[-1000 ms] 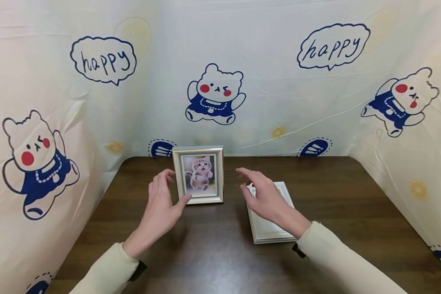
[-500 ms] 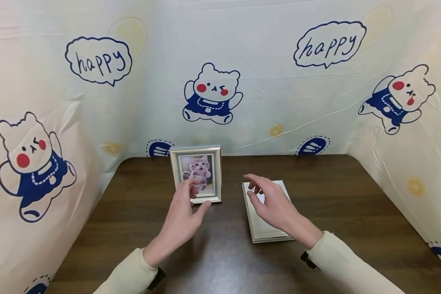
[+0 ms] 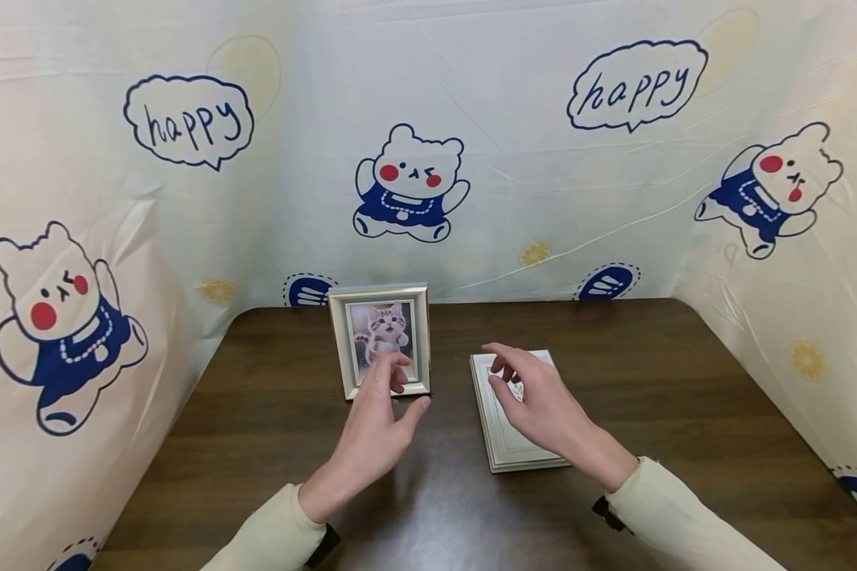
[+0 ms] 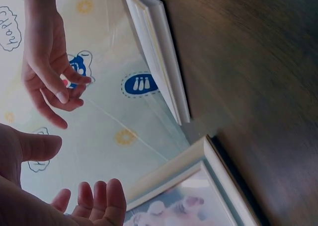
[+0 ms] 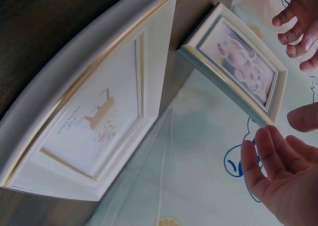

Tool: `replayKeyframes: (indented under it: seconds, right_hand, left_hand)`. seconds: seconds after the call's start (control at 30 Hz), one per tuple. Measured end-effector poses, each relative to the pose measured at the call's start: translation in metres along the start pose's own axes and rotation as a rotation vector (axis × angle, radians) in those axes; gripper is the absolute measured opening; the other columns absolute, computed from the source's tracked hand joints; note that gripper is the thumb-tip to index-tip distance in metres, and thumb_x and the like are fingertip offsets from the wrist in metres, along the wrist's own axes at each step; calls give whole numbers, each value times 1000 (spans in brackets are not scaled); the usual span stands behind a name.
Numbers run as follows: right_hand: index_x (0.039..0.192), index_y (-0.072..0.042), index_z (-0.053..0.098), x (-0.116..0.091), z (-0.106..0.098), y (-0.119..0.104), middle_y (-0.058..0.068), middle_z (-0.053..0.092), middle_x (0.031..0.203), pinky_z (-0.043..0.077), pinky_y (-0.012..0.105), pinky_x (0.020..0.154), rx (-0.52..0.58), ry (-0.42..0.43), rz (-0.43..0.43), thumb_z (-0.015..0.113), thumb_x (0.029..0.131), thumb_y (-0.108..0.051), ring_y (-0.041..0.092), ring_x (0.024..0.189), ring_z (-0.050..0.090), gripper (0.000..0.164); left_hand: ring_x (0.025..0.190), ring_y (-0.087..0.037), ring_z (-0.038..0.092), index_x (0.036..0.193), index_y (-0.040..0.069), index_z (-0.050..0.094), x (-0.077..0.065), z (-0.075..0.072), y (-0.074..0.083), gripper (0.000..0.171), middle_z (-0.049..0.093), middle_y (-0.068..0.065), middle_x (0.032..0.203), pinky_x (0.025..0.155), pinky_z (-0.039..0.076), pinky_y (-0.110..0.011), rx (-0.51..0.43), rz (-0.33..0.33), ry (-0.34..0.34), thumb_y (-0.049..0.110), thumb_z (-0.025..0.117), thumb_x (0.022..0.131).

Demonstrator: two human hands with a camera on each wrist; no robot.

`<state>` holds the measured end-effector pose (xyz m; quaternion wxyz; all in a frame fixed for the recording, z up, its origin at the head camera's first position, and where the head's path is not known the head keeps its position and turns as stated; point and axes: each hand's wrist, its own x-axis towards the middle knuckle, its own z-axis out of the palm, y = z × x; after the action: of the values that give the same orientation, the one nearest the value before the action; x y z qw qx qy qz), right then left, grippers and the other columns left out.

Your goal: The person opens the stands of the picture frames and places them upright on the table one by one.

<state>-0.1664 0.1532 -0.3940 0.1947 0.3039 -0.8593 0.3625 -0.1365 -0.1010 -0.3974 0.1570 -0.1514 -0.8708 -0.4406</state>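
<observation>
A silver-white photo frame (image 3: 420,333) with a kitten picture (image 3: 389,321) stands upright near the back of the table. My left hand (image 3: 371,436) is in front of its lower part, fingers loosely bent and thumb apart, holding nothing. To the right, a white photo frame (image 3: 517,444) with a thin gold line lies flat, its printed insert (image 5: 99,116) facing up. My right hand (image 3: 543,404) hovers over it with relaxed fingers and nothing in its grasp, hiding part of it. In the right wrist view, the right fingers (image 5: 271,151) show apart from both frames.
The dark wooden table (image 3: 257,428) has rounded back corners. A pale curtain (image 3: 500,95) printed with bears and "happy" bubbles encloses its back and sides. Both forearms wear cream sleeves (image 3: 264,527) with a black strap (image 3: 609,514) at the wrist.
My left hand has come off the left side of the standing frame and moved right and closer to me. The right hand has shifted slightly right and nearer. Both frames stay put.
</observation>
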Motion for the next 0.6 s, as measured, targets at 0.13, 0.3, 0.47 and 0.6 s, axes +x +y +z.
replayKeyframes:
  seconds: [0.13,0.3,0.47,0.6]
  right_hand:
    - [134,-3,65,-2,0,2,-1,66,99,58,41,78,-7,0,-5,69,97,2,12,87,62,38]
    - [135,-3,65,-3,0,2,-1,66,100,58,44,78,-7,-4,5,68,96,2,12,87,63,39]
    - [134,-4,65,-4,-1,2,-3,66,100,58,44,77,-11,-1,0,69,96,2,12,86,62,39]
    - [135,-4,65,-5,-1,3,-2,66,101,58,41,76,-22,3,-7,69,97,1,12,87,61,38]
  left_hand:
    - [98,-22,54,129,8,55,-1,4,2,50,52,1,104,80,47,-33,-11,-9,-23,5,83,88]
    - [98,-20,53,130,9,54,-3,8,4,50,51,2,104,82,46,-34,-5,-9,-37,6,83,89]
    - [96,-21,54,131,9,55,-5,11,5,51,51,2,103,81,47,-33,-1,5,-52,6,83,88]
    - [97,-20,54,129,9,55,-6,15,6,49,51,1,104,82,47,-34,5,-2,-86,7,83,89]
